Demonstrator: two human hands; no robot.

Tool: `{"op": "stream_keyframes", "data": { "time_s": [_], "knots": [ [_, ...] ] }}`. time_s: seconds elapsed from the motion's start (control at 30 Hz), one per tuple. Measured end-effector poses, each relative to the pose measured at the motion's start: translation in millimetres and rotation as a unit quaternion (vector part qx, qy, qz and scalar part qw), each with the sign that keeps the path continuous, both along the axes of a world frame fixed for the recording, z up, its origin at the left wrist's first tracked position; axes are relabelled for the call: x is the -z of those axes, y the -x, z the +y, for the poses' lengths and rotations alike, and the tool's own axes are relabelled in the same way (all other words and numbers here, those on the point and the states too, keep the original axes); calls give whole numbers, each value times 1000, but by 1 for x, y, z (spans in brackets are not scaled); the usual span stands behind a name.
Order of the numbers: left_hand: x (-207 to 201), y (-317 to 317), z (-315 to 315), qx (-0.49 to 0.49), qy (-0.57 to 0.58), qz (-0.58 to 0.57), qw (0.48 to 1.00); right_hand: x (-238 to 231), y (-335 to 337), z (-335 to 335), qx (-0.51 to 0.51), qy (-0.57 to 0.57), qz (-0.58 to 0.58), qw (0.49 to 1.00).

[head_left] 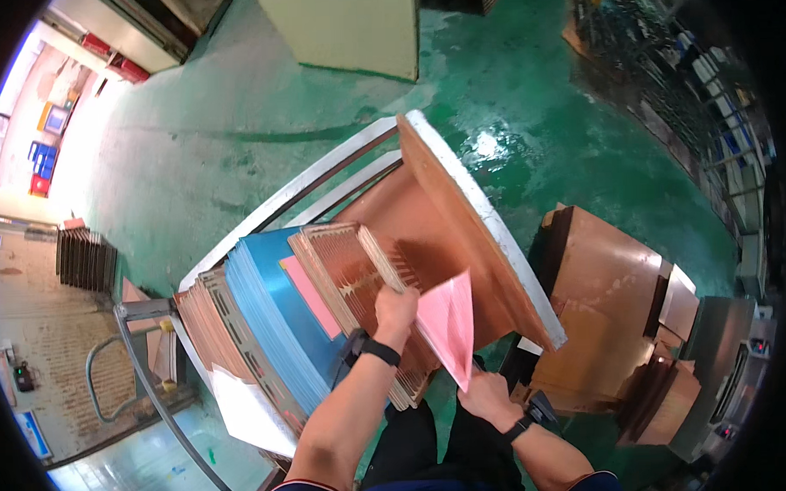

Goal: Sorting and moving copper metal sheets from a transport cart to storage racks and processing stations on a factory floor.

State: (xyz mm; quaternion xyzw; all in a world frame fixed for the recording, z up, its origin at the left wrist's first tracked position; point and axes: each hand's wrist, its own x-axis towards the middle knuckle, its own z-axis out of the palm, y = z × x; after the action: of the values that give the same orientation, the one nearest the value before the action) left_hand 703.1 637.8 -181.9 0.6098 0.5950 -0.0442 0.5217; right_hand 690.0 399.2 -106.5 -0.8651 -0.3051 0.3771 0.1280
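Note:
My left hand [397, 308] is closed on the upper edge of a small stack of thin copper-coloured panels [378, 255], which leans apart from the other panels in the cart. In my right hand [489, 396], the lower corner of a creased pink sheet [452, 317] is pinched. The sheet stands up beside the panels, its upper part flaring out to the right of my left hand. Left of that stack are more patterned copper panels [342, 269], a second pink sheet [308, 292] and a thick row of blue panels [278, 310].
A white-framed cart [487, 225] with a brown board lining holds the panels. White paper [252, 415] hangs at its left. Large copper-coloured boards [598, 299] stand to the right. A metal handle rail [156, 401] curves at lower left; the green floor [234, 147] has a wet patch.

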Motion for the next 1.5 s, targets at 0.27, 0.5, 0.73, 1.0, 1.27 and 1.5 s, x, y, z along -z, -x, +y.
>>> {"op": "stream_keyframes", "data": {
  "time_s": [0.27, 0.5, 0.73, 1.0, 1.27, 1.5],
  "knots": [
    [-45, 89, -132, -62, 268, -166, 947, -99, 114, -129, 65, 85, 2, 994],
    [-153, 161, -221, 212, 443, -130, 861, -158, 205, -217, 137, 60, 29, 988],
    [-89, 215, -315, 358, 421, 17, 833, -189, 333, -344, 324, -10, 4, 946],
    [-146, 275, -584, 418, 388, 39, 821, -109, 486, -521, 450, -27, -91, 888],
    [-141, 275, -853, 817, 246, -152, 500, -201, 543, -738, 582, -46, -23, 812],
    [-130, 286, -1112, 579, 442, 78, 681, -261, 534, -959, 571, -59, 44, 818]
  ]
}}
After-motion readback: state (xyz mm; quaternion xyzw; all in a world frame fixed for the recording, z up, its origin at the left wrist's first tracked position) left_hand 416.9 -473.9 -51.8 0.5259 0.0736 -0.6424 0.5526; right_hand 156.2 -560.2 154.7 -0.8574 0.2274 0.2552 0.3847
